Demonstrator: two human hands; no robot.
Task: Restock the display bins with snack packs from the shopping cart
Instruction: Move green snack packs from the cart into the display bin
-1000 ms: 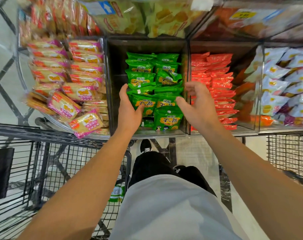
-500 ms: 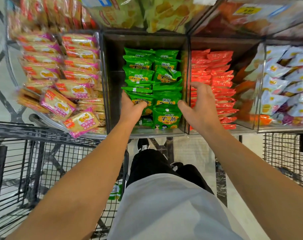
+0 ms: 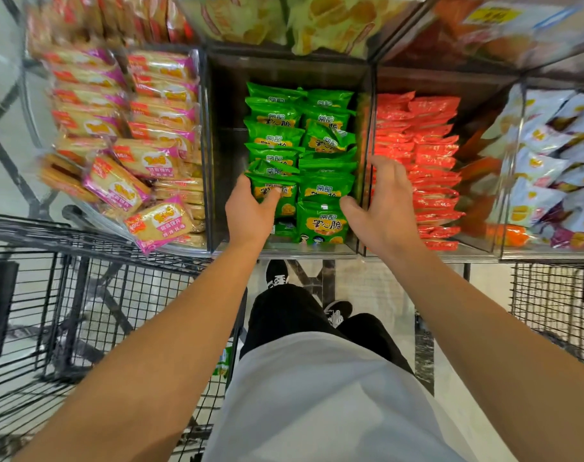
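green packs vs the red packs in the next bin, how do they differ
The green packs stand in two loose columns, some tilted, with printed fronts showing; the red packs lie in tight, even rows showing mostly edges. The left hand grips a green pack and the right hand hovers at that bin's right wall; neither touches the red ones. Both fill adjoining clear bins.

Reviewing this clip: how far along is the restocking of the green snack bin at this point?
Done: two columns of green snack packs already fill the middle bin. In hand: the left hand pinches a front left-column pack, and the right hand hovers open beside the right column, apparently tidying. Left: the shopping cart shows one green pack low at its edge; any other stock is out of view.
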